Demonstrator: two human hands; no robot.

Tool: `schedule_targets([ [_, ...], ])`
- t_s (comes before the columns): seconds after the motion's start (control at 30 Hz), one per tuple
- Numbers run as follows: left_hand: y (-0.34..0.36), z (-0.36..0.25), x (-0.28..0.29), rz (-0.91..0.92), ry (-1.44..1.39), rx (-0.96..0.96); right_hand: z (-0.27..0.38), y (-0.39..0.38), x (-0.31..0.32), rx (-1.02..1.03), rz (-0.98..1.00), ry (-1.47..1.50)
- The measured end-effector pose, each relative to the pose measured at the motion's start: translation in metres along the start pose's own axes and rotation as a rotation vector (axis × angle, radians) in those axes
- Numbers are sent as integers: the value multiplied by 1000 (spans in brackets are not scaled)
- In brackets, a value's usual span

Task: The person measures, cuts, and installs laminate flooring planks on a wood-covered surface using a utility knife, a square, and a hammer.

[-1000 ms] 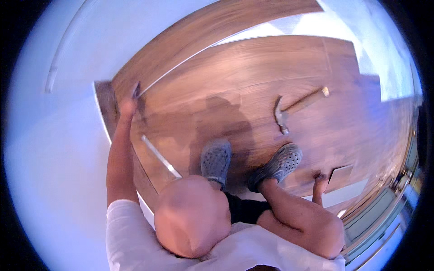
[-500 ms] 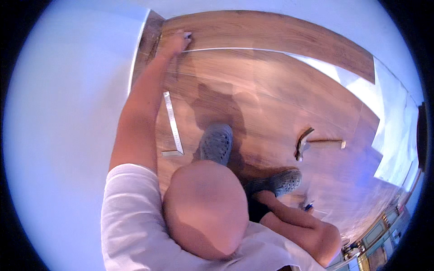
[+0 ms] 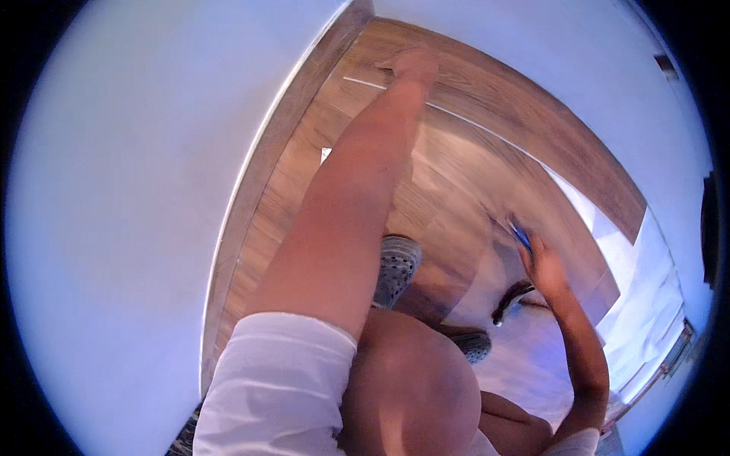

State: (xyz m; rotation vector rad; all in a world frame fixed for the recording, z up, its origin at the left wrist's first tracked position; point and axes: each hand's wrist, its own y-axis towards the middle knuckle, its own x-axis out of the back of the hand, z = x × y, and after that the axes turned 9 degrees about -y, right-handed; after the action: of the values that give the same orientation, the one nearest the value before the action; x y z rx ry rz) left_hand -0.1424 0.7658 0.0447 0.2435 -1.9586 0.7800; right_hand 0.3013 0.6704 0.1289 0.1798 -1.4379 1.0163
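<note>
My left hand [image 3: 413, 64] is at the upper plank [image 3: 502, 80], near the corner beside a white strip. Blur hides whether its fingers hold anything. My right hand [image 3: 544, 262] grips a long, narrow blue object [image 3: 522, 236], blurred, above the wood-look floor [image 3: 449, 178], close to a hammer [image 3: 511, 300] lying there. A silver piece of the metal square [image 3: 326, 155] peeks from behind my left forearm, which hides the rest.
A white wall [image 3: 129, 190] and wood baseboard [image 3: 315, 68] run along the left. My grey clogs [image 3: 398, 270] are beside my bent knee. Pale sheeting [image 3: 640, 315] covers floor at the right, near a dark shape [image 3: 711, 228] at the rim.
My view has turned. My left arm reaches further rightward across the picture. My right hand has come up from beside my leg into mid-view with the blue object. The square is now mostly hidden.
</note>
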Motion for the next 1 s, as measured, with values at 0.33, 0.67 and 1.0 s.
schedule_targets([
  [0.33,27,-16,9,124,-23,113,178,305,-1,361,-30,-80],
  [0.67,51,-18,10,263,1,183,185,340,-30,431,-347,489],
  [1.0,43,-27,22,197,-43,204,184,371,-47,324,-337,384],
])
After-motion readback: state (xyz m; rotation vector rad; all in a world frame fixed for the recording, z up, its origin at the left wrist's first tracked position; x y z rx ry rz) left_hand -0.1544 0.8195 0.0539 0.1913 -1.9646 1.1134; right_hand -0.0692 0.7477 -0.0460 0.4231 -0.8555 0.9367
